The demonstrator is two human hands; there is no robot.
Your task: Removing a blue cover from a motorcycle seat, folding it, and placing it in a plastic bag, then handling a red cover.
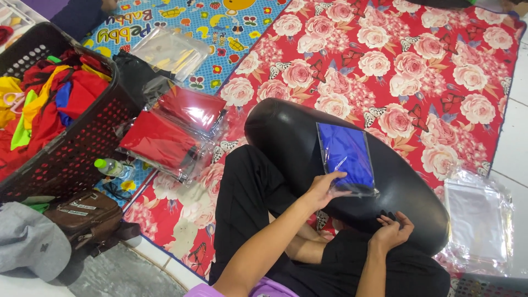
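Now the left hand (324, 190) presses flat on the lower edge of a clear bag holding folded blue cloth (346, 157), fingers spread open on the plastic. That bag lies on a black cushion (286, 132) across the person's lap. The right hand (391, 231) rests at the cushion's near edge, its fingers curled shut on a small dark thing I cannot make out. Bagged red cloths (170, 135) lie on the floral mat (418, 71) beside a dark basket (82, 143) of bright clothes; empty clear bags (477, 217) lie at the right.
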